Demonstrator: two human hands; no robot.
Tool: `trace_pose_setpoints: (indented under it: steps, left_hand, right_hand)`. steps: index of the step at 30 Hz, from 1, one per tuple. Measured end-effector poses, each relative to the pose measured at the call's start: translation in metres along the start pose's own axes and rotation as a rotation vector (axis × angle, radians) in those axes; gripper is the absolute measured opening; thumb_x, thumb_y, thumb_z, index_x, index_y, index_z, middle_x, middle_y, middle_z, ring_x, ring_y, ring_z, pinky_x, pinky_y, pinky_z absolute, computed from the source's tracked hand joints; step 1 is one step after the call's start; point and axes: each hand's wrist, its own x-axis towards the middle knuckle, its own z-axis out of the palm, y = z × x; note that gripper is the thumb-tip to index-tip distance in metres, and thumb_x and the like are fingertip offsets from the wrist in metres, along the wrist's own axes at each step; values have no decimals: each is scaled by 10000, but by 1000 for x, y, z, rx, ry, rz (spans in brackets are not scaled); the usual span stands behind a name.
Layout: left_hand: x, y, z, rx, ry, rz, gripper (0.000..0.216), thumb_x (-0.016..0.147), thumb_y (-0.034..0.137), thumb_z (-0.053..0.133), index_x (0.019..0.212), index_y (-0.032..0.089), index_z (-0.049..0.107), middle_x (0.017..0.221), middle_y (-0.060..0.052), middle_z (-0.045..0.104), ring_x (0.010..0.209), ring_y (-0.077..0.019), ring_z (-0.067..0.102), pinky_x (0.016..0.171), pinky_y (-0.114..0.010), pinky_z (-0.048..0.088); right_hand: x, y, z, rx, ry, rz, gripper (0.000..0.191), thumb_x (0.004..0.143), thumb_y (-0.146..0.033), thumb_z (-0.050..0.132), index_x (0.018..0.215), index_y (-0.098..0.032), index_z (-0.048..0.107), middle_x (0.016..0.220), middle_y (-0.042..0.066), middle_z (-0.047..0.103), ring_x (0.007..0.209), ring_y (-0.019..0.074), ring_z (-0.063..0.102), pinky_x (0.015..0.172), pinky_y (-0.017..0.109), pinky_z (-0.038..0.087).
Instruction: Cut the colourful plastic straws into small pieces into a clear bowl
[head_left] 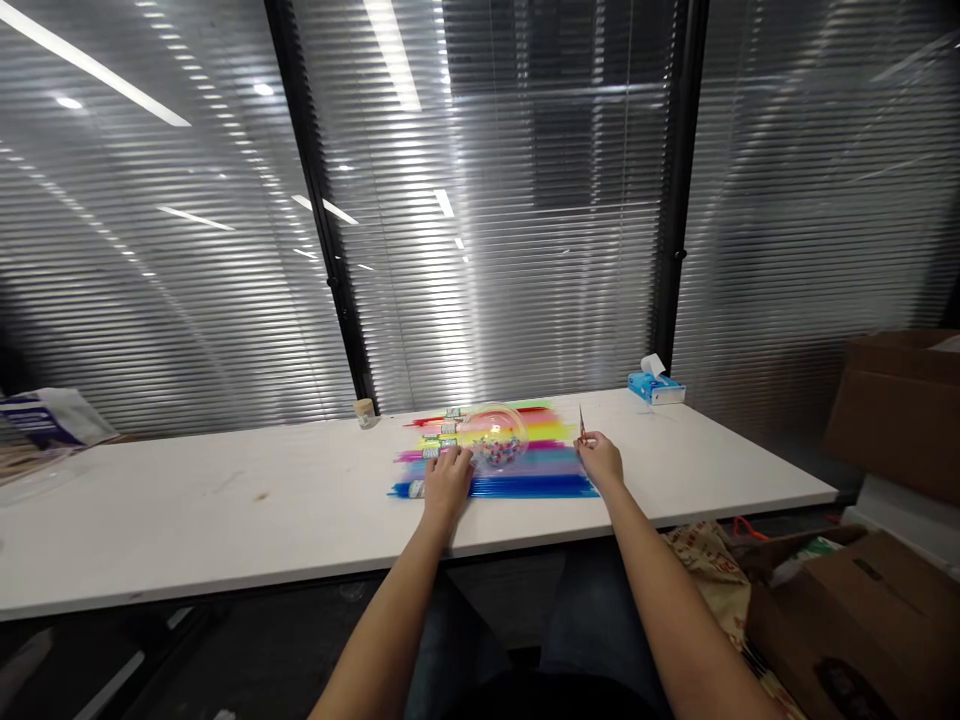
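Note:
A rainbow-striped mat (551,470) lies on the white table (225,510). On it stands a clear bowl (496,436) with small coloured bits inside. My left hand (447,482) rests on the mat's left part beside the bowl, fingers curled near small labelled vials (431,452) lined up along the mat's left edge. My right hand (599,458) sits at the mat's right edge, pinched on thin tweezers (581,424) that point upward.
A blue tissue box (655,387) sits at the table's back right. A small jar (365,411) stands near the window blinds. Cardboard boxes (862,610) crowd the floor at right. A white bag (52,415) lies far left.

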Motion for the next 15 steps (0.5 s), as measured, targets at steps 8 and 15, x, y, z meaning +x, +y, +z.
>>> trace_pose_setpoints:
  steps: [8, 15]
  left_hand:
    - [0, 2, -4, -13, 19, -39, 298, 1075, 297, 426, 1286, 257, 632, 1362, -98, 675, 1228, -277, 620, 1004, -408, 420]
    - [0, 2, -3, -133, 142, -229, 409, 1087, 321, 346, 1402, 135, 530, 1445, -166, 625, 1328, -297, 581, 1064, -423, 424]
  right_hand:
    - [1, -1, 0, -20, 3, -3, 236, 935, -348, 610, 1098, -215, 717, 894, 59, 799, 755, 251, 734, 592, 299, 468]
    - [2, 1, 0, -34, 14, -11, 222, 934, -341, 612, 1082, -214, 719, 914, 61, 800, 794, 255, 737, 616, 301, 472]
